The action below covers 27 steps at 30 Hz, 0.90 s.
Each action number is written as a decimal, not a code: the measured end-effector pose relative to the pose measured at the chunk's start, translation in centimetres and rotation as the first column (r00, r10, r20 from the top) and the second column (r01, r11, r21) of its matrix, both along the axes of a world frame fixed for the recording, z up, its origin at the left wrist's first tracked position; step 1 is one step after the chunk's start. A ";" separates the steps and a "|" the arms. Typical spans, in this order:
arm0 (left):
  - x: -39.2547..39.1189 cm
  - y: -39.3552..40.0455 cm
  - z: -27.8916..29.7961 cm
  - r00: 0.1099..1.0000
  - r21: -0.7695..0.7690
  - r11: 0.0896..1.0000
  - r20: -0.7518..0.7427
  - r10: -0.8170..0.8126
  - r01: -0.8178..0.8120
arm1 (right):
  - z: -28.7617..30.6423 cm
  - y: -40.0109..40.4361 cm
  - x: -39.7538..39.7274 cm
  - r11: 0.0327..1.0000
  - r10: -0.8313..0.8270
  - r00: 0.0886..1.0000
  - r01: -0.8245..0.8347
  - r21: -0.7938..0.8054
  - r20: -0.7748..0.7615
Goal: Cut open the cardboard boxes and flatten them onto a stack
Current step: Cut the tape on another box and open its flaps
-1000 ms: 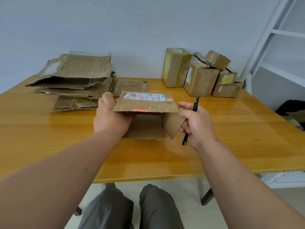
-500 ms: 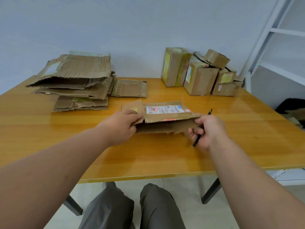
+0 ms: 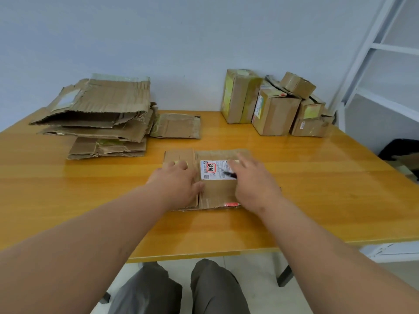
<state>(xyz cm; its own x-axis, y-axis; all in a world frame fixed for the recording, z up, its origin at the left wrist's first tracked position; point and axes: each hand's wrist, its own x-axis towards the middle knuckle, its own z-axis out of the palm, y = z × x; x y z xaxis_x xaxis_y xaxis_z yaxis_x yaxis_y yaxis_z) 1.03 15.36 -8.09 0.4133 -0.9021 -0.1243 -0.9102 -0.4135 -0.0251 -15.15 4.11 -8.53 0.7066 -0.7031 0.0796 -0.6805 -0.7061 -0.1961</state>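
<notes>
We've got both hands (image 3: 179,182) (image 3: 251,184) pressing the box (image 3: 215,193) flat, fingers spread, cutter (image 3: 230,175) under right palm; could slip or nick.

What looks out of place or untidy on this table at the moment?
One small flattened brown cardboard piece lies alone on the orange wooden table, beside the leaning stack of flattened cardboard, not on it. A small brown box sits tilted atop the uncut boxes.

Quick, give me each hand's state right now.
Left hand: open, pressing the flattened box.
Right hand: fingers spread on the box, black cutter under it; grip unclear.
</notes>
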 end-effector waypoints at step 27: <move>2.6 -1.1 -2.3 0.993 0.104 0.991 -0.083 -0.082 0.090 | 1.1 -4.5 2.7 0.934 -0.297 0.951 0.309 0.182 -0.088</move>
